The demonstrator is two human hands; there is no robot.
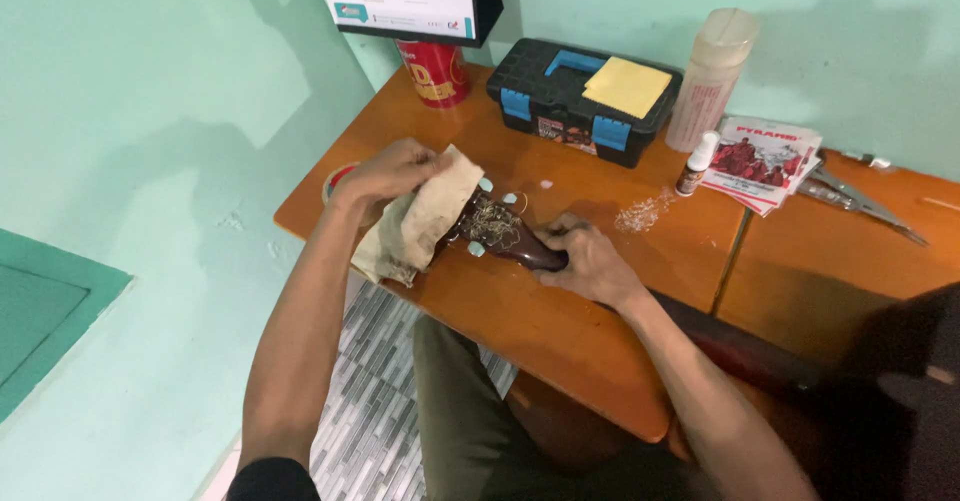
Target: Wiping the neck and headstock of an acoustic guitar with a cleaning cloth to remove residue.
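- My left hand [392, 173] presses a beige cloth [415, 223] onto the end of the guitar headstock [497, 231], fingers curled and bunching the fabric.
- My right hand [585, 259] clamps the neck just below the headstock; fingers are wrapped round the wood.
- The headstock lies flat on the orange wooden table [560, 331], dark brown, with pale tuning pegs [477, 249] and loose coiled strings on its face.
- Beyond the headstock: a black toolbox [560, 106] with blue latches, a yellow pad on its lid.
- Beside the toolbox, right: a tall translucent bottle [712, 76], a small white bottle [697, 163], a red-and-white packet [765, 161].
- Left of the toolbox: a red cup [435, 73].
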